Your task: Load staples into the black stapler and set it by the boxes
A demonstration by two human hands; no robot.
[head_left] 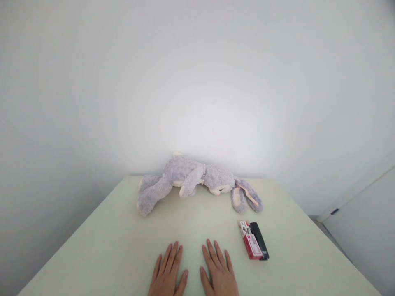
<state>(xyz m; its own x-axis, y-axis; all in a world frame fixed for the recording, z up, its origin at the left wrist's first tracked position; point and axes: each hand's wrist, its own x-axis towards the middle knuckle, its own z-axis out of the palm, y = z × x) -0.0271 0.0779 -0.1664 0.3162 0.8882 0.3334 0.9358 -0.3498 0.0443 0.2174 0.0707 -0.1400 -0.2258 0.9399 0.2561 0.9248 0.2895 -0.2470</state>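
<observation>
My left hand and my right hand lie flat, palms down, side by side on the pale green table near its front edge. Both hold nothing and their fingers are spread. A grey-lilac plush rabbit lies on its side at the far end of the table, legs to the left, long ears to the right. To the right of my right hand lie a red and white pack and a black oblong object, touching each other. The pack is about a hand's width from my right hand.
A plain white wall stands behind the table. At the far right is a white door or cabinet with a small dark fitting. The table's left and right edges run diagonally towards me.
</observation>
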